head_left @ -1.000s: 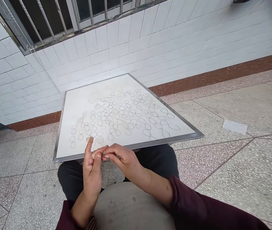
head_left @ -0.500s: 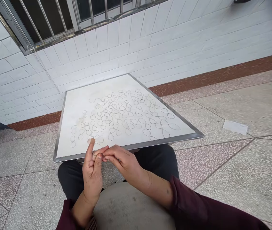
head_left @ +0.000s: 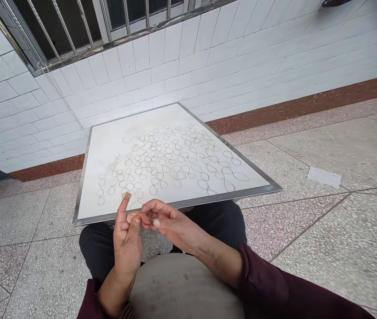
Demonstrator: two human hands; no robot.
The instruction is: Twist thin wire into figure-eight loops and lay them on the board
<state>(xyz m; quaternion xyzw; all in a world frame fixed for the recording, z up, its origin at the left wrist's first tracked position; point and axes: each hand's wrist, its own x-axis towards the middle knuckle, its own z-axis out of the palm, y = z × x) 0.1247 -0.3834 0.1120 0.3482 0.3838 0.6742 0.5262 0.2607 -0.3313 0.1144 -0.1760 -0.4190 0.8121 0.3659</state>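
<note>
The left thumb (head_left: 136,223) and the curled right fingers (head_left: 151,207) came together in a small space just in front of the board, loosely bent rather than clenched. Whether they pinched a fine strand between them could not be told; nothing held was clearly visible. The left index finger (head_left: 124,202) stood upright and apart, apparently lifted clear of the work at the thumb.

The left hand (head_left: 127,250) was raised on its edge and the right hand (head_left: 175,226) reached across towards it, so the two met above the lap, where each could seemingly steady the other.

Just beyond them lay a white board (head_left: 108,150) with a metal frame, its near edge by the fingertips. Its position across the black trousers (head_left: 221,221) seemed to keep it within easy reach. Many fine dark figure-eight loops (head_left: 171,161) lay over it, crowded towards the middle, with the nearest just past the left index finger.

Maroon sleeves (head_left: 268,283) covered the forearms. Further off were terrazzo floor (head_left: 324,230) and a white tiled wall (head_left: 175,66).
</note>
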